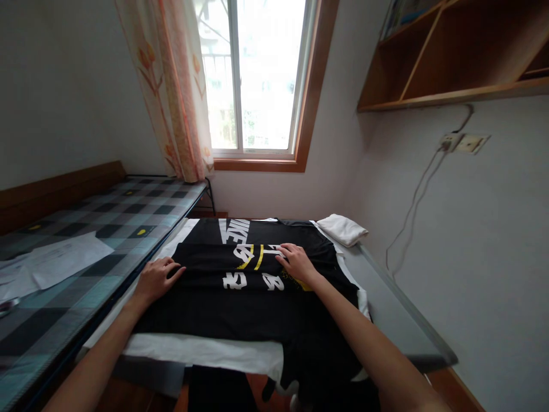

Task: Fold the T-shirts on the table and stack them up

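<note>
A black T-shirt (189, 309) with white and yellow print lies spread over a white cloth (206, 350). A crease runs across the shirt from side to side, and its lower part hangs over the near edge. At the shirt's left border rests my left hand (158, 277), open, thumb apart from the fingers. My right hand (297, 262) lies open on the printed middle, fingers stretched out over the lettering. Both palms face down and touch the fabric; neither hand lifts anything.
A grey-topped table (386, 286) bears the cloth and shirt. A folded white towel (342, 229) sits at its far right corner. To the left, a bed with a checked mattress (150, 200) holds papers (64, 260). Wooden shelves (454, 51) overhang the right; a cord (414, 200) hangs below.
</note>
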A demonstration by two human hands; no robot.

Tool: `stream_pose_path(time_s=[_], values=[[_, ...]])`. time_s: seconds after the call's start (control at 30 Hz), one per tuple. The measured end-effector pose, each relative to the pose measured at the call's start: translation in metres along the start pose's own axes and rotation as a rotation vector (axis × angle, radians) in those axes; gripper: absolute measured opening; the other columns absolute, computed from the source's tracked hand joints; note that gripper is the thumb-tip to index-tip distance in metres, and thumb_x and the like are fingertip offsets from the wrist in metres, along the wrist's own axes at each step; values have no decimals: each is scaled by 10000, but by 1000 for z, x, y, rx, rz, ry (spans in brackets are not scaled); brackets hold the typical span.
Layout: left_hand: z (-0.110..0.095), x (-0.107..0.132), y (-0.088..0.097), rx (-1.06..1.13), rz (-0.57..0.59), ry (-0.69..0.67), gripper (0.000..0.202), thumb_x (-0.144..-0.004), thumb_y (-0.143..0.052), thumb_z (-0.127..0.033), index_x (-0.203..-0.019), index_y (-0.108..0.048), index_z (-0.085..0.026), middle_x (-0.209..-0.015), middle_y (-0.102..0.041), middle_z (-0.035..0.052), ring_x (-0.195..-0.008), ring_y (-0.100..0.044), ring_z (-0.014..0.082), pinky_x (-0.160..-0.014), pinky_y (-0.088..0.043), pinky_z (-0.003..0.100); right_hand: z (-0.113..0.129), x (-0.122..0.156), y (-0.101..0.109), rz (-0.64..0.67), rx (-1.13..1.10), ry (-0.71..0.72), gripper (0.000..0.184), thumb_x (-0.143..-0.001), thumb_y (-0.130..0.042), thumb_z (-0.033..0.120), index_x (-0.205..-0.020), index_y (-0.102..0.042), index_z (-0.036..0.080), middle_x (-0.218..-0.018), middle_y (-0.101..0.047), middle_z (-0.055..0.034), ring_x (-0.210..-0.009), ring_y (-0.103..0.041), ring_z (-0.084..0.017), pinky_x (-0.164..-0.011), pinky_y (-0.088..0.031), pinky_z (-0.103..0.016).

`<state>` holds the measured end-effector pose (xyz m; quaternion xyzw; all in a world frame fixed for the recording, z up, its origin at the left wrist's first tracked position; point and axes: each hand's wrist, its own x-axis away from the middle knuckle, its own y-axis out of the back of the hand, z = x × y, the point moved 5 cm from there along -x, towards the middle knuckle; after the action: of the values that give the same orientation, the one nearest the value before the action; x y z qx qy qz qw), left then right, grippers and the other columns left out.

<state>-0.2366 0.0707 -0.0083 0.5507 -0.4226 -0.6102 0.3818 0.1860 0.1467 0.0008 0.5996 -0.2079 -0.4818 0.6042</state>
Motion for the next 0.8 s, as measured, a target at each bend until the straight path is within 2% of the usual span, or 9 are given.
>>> stream_pose_path(time_s=[0.1, 0.17, 0.33, 0.43, 0.5, 0.57, 0.7, 0.8], values=[[-10, -16, 1, 79, -38, 18, 420, -930, -353, -427, -1027, -698, -208, -1126, -655, 101, -1053, -598, 258, -947, -430, 398, 8, -16, -19, 81, -7, -58, 576, -973, -261, 543, -1383, -499, 215, -1454, -456, -95, -1358, -359, -246, -1084, -282, -384], [-24, -30, -5, 151, -22, -3, 418, -929, -363, -405, -1137, -666, -206, -1227, -629, 99, -1153, -560, 252, -1000, -406, 389, 11, -20, -32, 154, 5, -86, 644, -959, -220, 594, -1443, -419, 219, -1517, -367, -93, -1410, -273, -261, -1112, -236, -413], [-73, -55, -31, 254, 126, -63, 520, -922, -393, -487, -1362, -519, -239, -1434, -491, 85, -1388, -340, 275, -1111, -283, 459, 13, -20, -49, 219, 49, -114, 726, -925, -155, 667, -1483, -344, 242, -1561, -272, -78, -1441, -200, -249, -1146, -154, -439], [-88, -54, -44, 237, 222, -77, 562, -925, -362, -550, -1419, -442, -294, -1517, -377, 53, -1432, -247, 278, -1141, -191, 505, 6, -15, -49, 229, 57, -119, 749, -917, -128, 682, -1490, -327, 242, -1568, -251, -77, -1446, -188, -233, -1154, -139, -433], [-83, -51, -48, 214, 259, -59, 598, -916, -359, -585, -1449, -386, -315, -1546, -318, 39, -1442, -214, 281, -1146, -157, 516, -5, -9, -45, 236, 69, -136, 754, -913, -112, 687, -1491, -321, 251, -1572, -240, -76, -1448, -181, -233, -1157, -127, -444], [-69, -49, -52, 198, 276, -15, 607, -920, -334, -590, -1466, -347, -324, -1556, -293, 31, -1446, -202, 276, -1148, -151, 510, -21, 0, -39, 235, 92, -165, 746, -913, -100, 686, -1497, -301, 268, -1575, -229, -74, -1449, -176, -237, -1157, -113, -464], [-35, -48, -58, 146, 254, 128, 543, -970, -235, -465, -1474, -342, -291, -1550, -310, 31, -1442, -222, 251, -1145, -184, 476, -66, 24, -24, 233, 176, -271, 732, -915, -142, 687, -1502, -281, 274, -1574, -232, -84, -1450, -169, -252, -1153, -87, -502], [-20, -51, -64, 103, 242, 189, 528, -965, -259, -396, -1471, -349, -274, -1552, -305, 47, -1436, -237, 253, -1136, -193, 510, -93, 38, -17, 233, 229, -344, 720, -927, -179, 665, -1496, -306, 243, -1567, -247, -101, -1448, -180, -243, -1154, -117, -475]])
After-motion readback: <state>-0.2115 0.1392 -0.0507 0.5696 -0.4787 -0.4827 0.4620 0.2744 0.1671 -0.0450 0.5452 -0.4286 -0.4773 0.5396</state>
